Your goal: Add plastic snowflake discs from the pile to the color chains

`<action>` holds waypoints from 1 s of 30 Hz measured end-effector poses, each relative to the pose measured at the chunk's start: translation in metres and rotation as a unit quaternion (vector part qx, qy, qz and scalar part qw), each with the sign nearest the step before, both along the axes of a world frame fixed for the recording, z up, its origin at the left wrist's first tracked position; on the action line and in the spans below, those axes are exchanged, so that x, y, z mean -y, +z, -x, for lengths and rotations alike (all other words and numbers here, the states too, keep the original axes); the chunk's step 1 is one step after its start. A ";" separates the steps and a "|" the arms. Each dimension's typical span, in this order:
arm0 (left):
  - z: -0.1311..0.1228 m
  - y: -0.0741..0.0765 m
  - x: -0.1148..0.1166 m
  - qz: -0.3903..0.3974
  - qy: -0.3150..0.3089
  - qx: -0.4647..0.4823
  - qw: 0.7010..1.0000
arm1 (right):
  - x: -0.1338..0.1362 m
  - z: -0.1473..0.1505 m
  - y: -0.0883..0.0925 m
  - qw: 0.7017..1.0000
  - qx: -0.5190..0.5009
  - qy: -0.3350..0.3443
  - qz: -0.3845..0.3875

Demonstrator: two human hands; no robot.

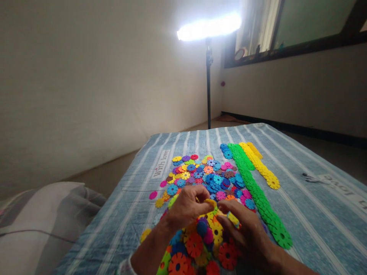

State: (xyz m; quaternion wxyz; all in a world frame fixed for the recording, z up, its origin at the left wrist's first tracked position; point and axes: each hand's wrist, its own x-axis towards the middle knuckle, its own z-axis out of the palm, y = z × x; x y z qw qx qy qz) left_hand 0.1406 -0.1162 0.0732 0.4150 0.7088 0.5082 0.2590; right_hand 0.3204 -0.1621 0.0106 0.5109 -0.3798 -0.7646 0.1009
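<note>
Yellow disc point(211, 203), thin and apparently plastic, sits pinched between the thumb and fingers of the left hand point(187, 204), just above the near part of a loose pile point(185, 175). Those fingers cover much of it, so I can't make out its whole outline. The right hand point(246, 223) curls close beside it, with yellow pieces point(233, 220) showing in the gap between thumb and fingers; from here I can't tell whether they are gripped or merely lie behind. Under both hands spread round discs with slotted rims, many with a hole in the middle, in red, orange, blue, pink and purple, heaped flat over one another. The hands and forearms hide part of the heap, and its nearest discs run out of sight at the bottom. Along its right side a long green strip point(258, 196) of overlapping discs makes a ridged band, with a shorter yellow strip point(259, 166) beyond it and a few blue discs point(228, 153) by its far end. Everything lies on a blue cloth point(298, 160) with pale stripes and printed lettering, slightly creased. A dark cable point(312, 178) rests at the right. Behind, a lamp point(209, 28) glares, its outline washed out, on a black pole point(208, 88).
</note>
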 end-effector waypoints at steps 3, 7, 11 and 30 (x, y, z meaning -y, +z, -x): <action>-0.011 -0.004 0.009 -0.023 -0.024 -0.011 0.999 | -0.002 -0.003 0.003 0.996 -0.023 0.023 0.088; -0.015 -0.009 0.013 -0.063 -0.027 -0.032 0.997 | -0.003 -0.004 0.006 0.987 -0.020 0.047 0.154; -0.016 -0.015 0.013 -0.100 -0.028 -0.045 0.994 | -0.004 -0.004 0.007 0.985 -0.022 0.056 0.161; -0.012 -0.007 0.008 -0.121 -0.037 -0.038 0.991 | -0.013 -0.010 0.020 0.988 -0.001 0.059 0.146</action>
